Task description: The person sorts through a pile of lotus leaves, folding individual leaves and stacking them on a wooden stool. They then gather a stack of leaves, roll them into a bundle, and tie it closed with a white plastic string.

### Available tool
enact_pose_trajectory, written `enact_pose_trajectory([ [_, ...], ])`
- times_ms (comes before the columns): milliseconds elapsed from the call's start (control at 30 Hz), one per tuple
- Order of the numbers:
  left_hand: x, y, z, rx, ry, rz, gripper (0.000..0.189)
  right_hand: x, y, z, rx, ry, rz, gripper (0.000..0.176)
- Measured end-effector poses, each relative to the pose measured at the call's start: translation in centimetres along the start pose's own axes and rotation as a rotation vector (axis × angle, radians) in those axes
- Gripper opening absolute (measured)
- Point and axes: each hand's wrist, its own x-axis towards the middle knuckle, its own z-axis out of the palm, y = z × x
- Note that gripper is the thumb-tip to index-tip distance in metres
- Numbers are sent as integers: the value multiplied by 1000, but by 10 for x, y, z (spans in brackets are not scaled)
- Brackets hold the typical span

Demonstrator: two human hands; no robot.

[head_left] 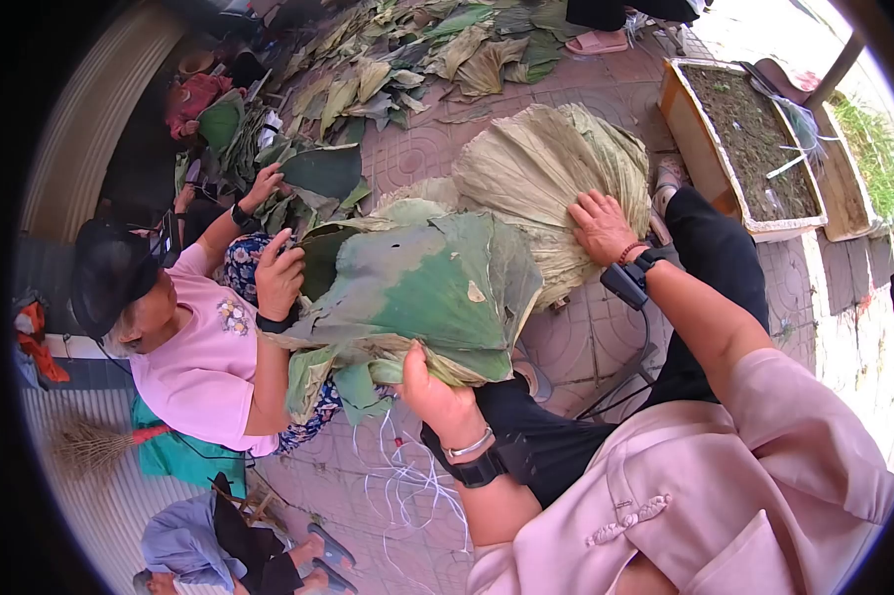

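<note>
A folded stack of dry green lotus leaves (417, 283) lies over my lap. My left hand (435, 392) grips its near edge, thumb on top and the other fingers hidden underneath. Beyond it a large pale, dried lotus leaf (546, 178) is spread out, pleated along its veins. My right hand (606, 228) rests flat on that pale leaf with its fingers stretched out. The far rim of the green stack overlaps the pale leaf.
A co-worker in a pink shirt (194, 362) sits close on the left, handling a dark leaf (323, 171). Many loose leaves (447, 50) cover the paving behind. A soil-filled planter box (744, 149) stands right; white string (412, 481) and a broom (95, 443) lie nearer.
</note>
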Motion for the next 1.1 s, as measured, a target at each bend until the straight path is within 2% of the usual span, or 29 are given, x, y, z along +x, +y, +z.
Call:
enact_pose_trajectory([
  [67, 3, -2, -4, 0, 11, 34, 21, 1, -5, 5, -68, -21, 24, 42],
  [100, 3, -3, -5, -7, -1, 52, 22, 6, -2, -1, -19, -96, 37, 40],
  [167, -4, 2, 5, -35, 10, 84, 23, 15, -9, -15, 156, 53, 70, 34],
  [200, -3, 2, 13, -63, 13, 90, 24, 20, -17, -23, 216, 250, 57, 32],
  [233, -2, 2, 10, -65, 24, 96, 24, 22, -42, -49, 219, 243, 47, 32],
  [300, 1, -1, 1, -65, -17, 6, 26, 22, -100, -103, 542, 192, -94, 34],
  [367, 2, -1, 1, -54, -21, 4, 28, 15, -146, -125, 742, 132, -355, 38],
  [433, 2, 0, 4, -116, -102, -24, 30, 10, -176, -128, 751, -1, -462, 42],
  [567, 5, -5, -6, -92, -119, -65, 34, 13, -189, -116, 670, -88, -486, 41],
  [633, 0, -4, -1, -72, -118, -32, 39, 13, -190, -115, 769, -168, -399, 40],
  [767, -4, 0, 8, -40, -86, 37, 29, 18, -189, -114, 742, -86, -322, 31],
  [833, 4, -3, -2, -40, -80, -24, 44, 28, -184, -114, 829, -109, -136, 25],
  [933, 8, -6, -11, -54, -54, -18, 41, 49, -153, -88, 1021, 71, 49, 17],
  [967, 5, 1, -2, -63, -44, -18, 39, 51, -144, -95, 1179, 66, 196, 17],
  [1000, -4, 5, 8, -29, -37, 74, 36, 54, -133, -103, 1335, 58, 347, 17],
  [1067, -9, 10, 14, -26, -14, 85, 34, 59, -101, -95, 1709, 49, 603, 14],
  [1100, -11, 10, 15, -20, 11, 93, 33, 55, -88, -89, 1708, 52, 602, 14],
])
